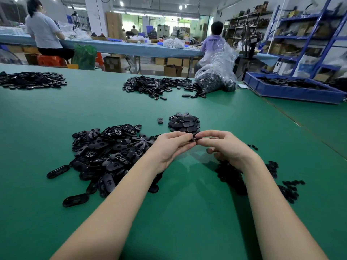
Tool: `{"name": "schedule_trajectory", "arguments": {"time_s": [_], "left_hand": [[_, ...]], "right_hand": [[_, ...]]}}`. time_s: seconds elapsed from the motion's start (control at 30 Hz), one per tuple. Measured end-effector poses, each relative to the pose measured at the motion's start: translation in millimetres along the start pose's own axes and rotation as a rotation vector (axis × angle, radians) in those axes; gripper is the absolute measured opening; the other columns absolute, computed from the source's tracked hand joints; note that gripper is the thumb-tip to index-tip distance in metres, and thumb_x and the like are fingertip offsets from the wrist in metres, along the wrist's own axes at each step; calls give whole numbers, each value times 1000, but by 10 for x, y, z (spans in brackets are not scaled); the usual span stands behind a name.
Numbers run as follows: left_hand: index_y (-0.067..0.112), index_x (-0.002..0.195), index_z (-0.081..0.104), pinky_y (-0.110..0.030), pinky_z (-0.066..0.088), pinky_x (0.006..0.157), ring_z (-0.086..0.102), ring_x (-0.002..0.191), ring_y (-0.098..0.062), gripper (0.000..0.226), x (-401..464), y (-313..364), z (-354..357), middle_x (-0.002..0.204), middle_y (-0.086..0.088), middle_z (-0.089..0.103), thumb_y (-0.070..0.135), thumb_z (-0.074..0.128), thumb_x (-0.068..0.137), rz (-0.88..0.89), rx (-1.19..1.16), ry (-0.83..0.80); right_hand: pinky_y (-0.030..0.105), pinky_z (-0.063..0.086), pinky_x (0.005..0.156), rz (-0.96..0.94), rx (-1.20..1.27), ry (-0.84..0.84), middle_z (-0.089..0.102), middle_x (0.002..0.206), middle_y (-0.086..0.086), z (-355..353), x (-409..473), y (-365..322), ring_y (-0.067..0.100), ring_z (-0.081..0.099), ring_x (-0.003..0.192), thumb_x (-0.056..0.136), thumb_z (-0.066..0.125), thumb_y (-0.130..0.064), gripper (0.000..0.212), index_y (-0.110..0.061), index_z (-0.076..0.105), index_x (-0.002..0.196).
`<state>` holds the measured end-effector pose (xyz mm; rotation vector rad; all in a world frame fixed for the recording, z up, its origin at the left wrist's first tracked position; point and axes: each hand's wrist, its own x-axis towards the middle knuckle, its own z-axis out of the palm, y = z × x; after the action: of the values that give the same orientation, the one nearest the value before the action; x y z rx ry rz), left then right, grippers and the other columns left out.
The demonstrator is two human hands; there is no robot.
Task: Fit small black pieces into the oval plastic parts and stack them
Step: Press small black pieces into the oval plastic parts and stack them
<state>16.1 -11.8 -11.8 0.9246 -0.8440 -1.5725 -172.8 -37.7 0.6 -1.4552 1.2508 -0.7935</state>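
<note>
My left hand (170,147) and my right hand (223,145) meet above the green table and pinch one black oval plastic part (195,138) between their fingertips; most of it is hidden by the fingers. A big loose heap of oval parts (109,152) lies to the left of my left hand. Just beyond the hands sits a neat pile of fitted ovals (185,122). Small black pieces (285,186) are scattered under and to the right of my right forearm.
A single oval (160,120) lies apart near the neat pile. Farther back are two more heaps (159,86) (32,79), a clear plastic bag of parts (216,79) and a blue bin (293,89) at the right. Two people sit at a far bench.
</note>
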Motion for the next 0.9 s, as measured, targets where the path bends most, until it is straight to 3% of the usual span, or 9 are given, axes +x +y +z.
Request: {"name": "schedule_trajectory", "arguments": {"time_s": [0.17, 0.3, 0.43, 0.7, 0.9], "left_hand": [[0, 103, 65, -22, 60, 72, 76, 78, -20, 20, -36, -4, -32, 94, -17, 75, -11, 66, 87, -55, 13, 27], [0, 114, 66, -23, 61, 74, 73, 74, -18, 31, -41, -7, -28, 109, -17, 66, -15, 63, 88, -44, 78, 77], [-1, 119, 65, -22, 61, 76, 71, 80, -20, 37, -60, -8, -20, 110, -19, 66, -19, 57, 88, -37, 132, 71], [8, 109, 69, -29, 62, 81, 70, 80, -23, 33, -52, -68, 10, 99, -14, 69, -15, 63, 86, 47, 250, 124], [10, 107, 67, -34, 61, 85, 74, 80, -24, 32, -5, -88, -8, 108, -21, 70, -10, 73, 82, 121, 203, 194]], "right_hand": [[22, 38, 56, -40, -198, -52, 77, 92, -2, -64, -80, -129, 9, 56, 61, 91, 74, -18, 18, -28, 77, 106], [23, 47, 64, 9, -578, 65, 77, 80, -10, -175, -97, -224, 10, 63, 69, 86, 76, -29, 4, -31, 79, 87], [34, 57, 87, 126, -862, 92, 75, 86, -9, -243, -117, -240, 15, 68, 90, 79, 78, -38, 6, -34, 77, 74], [31, 54, 87, 221, -961, 227, 73, 103, -6, -220, -167, -240, 21, 66, 99, 81, 76, -32, 7, -37, 77, 86], [34, 53, 93, 293, -958, 220, 71, 108, -3, -182, -162, -215, 24, 65, 104, 74, 84, -38, 19, -34, 79, 92]]}}
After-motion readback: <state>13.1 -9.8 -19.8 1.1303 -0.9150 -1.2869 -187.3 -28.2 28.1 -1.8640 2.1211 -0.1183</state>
